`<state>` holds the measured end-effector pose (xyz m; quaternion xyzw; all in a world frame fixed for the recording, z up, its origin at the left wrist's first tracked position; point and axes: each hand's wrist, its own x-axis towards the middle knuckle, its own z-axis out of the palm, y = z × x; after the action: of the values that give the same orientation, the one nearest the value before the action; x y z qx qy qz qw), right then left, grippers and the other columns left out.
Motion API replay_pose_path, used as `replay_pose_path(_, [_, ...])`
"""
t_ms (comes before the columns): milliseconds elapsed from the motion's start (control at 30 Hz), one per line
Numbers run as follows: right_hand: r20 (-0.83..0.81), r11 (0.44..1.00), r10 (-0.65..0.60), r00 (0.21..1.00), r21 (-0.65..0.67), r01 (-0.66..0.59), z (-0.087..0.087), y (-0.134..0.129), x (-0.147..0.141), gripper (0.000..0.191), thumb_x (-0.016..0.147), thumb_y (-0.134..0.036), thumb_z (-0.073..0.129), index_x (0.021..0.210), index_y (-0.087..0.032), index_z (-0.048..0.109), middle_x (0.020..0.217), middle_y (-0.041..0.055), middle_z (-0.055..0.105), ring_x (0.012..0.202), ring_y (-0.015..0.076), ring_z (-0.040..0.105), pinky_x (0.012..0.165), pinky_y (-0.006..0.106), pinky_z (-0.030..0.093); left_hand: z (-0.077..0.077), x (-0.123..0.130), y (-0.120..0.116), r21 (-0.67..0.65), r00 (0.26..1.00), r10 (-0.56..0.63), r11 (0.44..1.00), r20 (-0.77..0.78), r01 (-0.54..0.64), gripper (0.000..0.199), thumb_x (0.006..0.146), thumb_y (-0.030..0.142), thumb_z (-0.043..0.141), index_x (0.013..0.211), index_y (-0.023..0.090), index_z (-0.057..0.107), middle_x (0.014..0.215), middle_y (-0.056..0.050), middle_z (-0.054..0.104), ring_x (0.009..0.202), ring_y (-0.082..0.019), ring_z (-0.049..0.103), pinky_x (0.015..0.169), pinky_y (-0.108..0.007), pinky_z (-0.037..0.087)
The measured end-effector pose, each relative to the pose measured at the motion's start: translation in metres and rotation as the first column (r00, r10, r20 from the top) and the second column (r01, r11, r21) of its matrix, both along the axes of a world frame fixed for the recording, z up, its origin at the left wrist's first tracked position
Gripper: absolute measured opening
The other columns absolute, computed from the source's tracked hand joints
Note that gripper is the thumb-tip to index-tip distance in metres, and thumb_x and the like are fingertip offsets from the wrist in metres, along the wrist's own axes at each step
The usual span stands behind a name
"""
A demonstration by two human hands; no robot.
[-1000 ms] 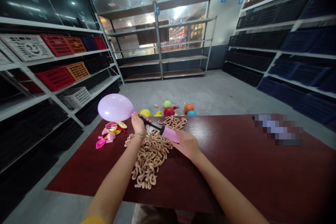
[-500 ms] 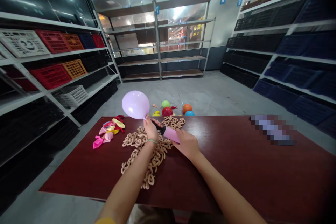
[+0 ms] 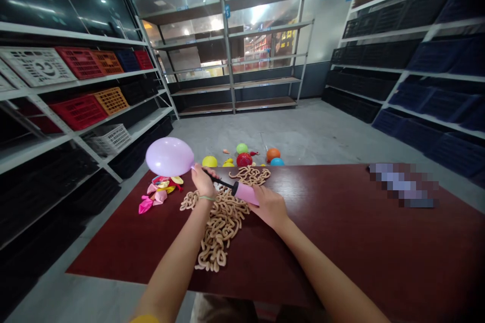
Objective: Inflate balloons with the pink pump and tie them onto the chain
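A lilac balloon (image 3: 170, 157), round and inflated, points up and left from my left hand (image 3: 203, 181). That hand is closed around the balloon's neck and the black end of a balloon pump (image 3: 247, 194). My right hand (image 3: 270, 207) wraps the pump's pink barrel. Between the hands a thin black rod shows, drawn out of the barrel. Under both hands a heap of beige, curled, rope-like pieces (image 3: 223, 222) spreads over the table. The nozzle inside the balloon's neck is hidden by my left fingers.
Limp balloons (image 3: 159, 194) in several colours lie at the table's left. Beyond the far edge of the dark red table (image 3: 322, 242), inflated balloons (image 3: 244, 159) rest on the floor. A blurred flat item (image 3: 403, 185) lies at right. Shelves with crates (image 3: 79, 62) stand around.
My left hand has moved left, carrying the balloon with it. More of the pump's black rod shows between my hands. The balloon looks larger. My right hand has barely moved.
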<state>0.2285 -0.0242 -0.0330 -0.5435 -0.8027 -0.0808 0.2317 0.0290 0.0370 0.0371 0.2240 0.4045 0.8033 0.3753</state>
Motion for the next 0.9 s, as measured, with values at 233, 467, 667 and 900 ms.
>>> replay_pose_path(233, [-0.023, 1.000, -0.021, 1.000, 0.010, 0.021, 0.000, -0.002, 0.003, 0.041, 0.086, -0.045, 0.059, 0.118, -0.019, 0.056, 0.097, 0.0066, 0.068, 0.085, 0.0209, 0.062, 0.067, 0.028, 0.037, -0.012, 0.047, -0.009, 0.014, 0.996, -0.085, 0.996, -0.031, 0.085, 0.030, 0.089, 0.044, 0.048, 0.072, 0.022, 0.037, 0.046, 0.008, 0.041, 0.033, -0.009, 0.042, 0.037, -0.021, 0.038])
replay_pose_path(467, [-0.117, 0.998, 0.055, 0.992, 0.005, -0.055, 0.000, 0.000, 0.002, 0.042, 0.086, -0.044, 0.061, 0.121, -0.021, 0.055, 0.099, 0.0053, 0.069, 0.087, 0.0209, 0.065, 0.069, 0.028, 0.040, 0.031, -0.029, 0.004, 0.027, 0.998, 0.033, 0.999, -0.059, -0.031, 0.026, 0.088, 0.041, 0.047, 0.073, 0.021, 0.038, 0.048, 0.008, 0.041, 0.035, -0.009, 0.042, 0.039, -0.021, 0.038])
replay_pose_path(667, [-0.149, 1.000, 0.000, 0.989, 0.015, 0.003, -0.001, 0.002, -0.003, 0.043, 0.083, -0.043, 0.063, 0.119, -0.021, 0.057, 0.097, 0.0054, 0.069, 0.083, 0.0211, 0.065, 0.067, 0.028, 0.039, 0.039, -0.029, 0.012, 0.055, 0.989, 0.145, 0.988, -0.007, -0.145, 0.023, 0.085, 0.040, 0.048, 0.074, 0.022, 0.038, 0.048, 0.009, 0.039, 0.034, -0.008, 0.039, 0.037, -0.018, 0.034])
replay_pose_path(900, [-0.062, 0.998, -0.053, 0.997, 0.030, 0.055, -0.001, 0.000, 0.008, 0.042, 0.083, -0.043, 0.062, 0.118, -0.020, 0.058, 0.095, 0.0069, 0.069, 0.083, 0.0212, 0.063, 0.066, 0.027, 0.037, -0.016, 0.050, -0.002, -0.036, 0.993, -0.101, 0.994, -0.053, 0.099, 0.033, 0.088, 0.044, 0.042, 0.064, 0.021, 0.038, 0.043, 0.006, 0.040, 0.033, -0.010, 0.043, 0.037, -0.022, 0.038])
